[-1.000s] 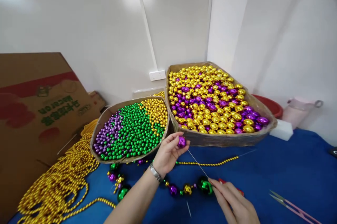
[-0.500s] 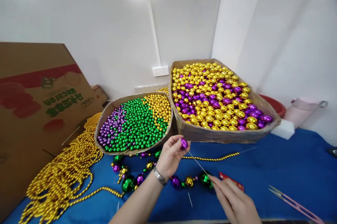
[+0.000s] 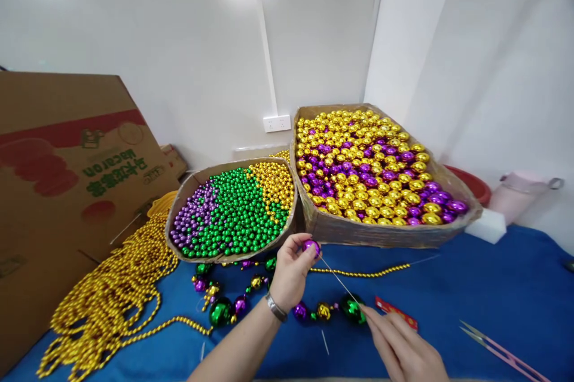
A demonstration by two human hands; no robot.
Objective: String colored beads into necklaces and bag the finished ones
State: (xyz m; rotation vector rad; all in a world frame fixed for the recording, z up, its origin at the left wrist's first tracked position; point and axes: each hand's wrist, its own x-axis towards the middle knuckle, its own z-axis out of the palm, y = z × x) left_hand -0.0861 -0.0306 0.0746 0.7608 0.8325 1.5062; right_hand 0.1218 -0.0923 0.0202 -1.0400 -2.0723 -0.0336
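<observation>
My left hand (image 3: 291,268) pinches a shiny purple bead (image 3: 311,247) between thumb and fingers. A thin needle (image 3: 339,279) runs from that bead down to my right hand (image 3: 403,340), whose fingertips are closed on its lower end. Behind and below the hands lies a bead garland (image 3: 323,311) of purple, gold and green balls, with a large green ball (image 3: 352,308) close to my right fingertips. A thin strand of small gold beads (image 3: 372,273) stretches over the blue cloth beyond my hands.
A box of small purple, green and gold beads (image 3: 233,211) stands beside a larger box of gold and purple beads (image 3: 368,173). Gold bead strings (image 3: 116,286) are heaped at left before a carton (image 3: 67,191). Pink thread snips (image 3: 502,352) and a red packet (image 3: 397,313) lie at right.
The view has shifted slightly, so everything sits a little further right. Both hands keep their hold, and my left thumb now covers more of the purple bead's front.
</observation>
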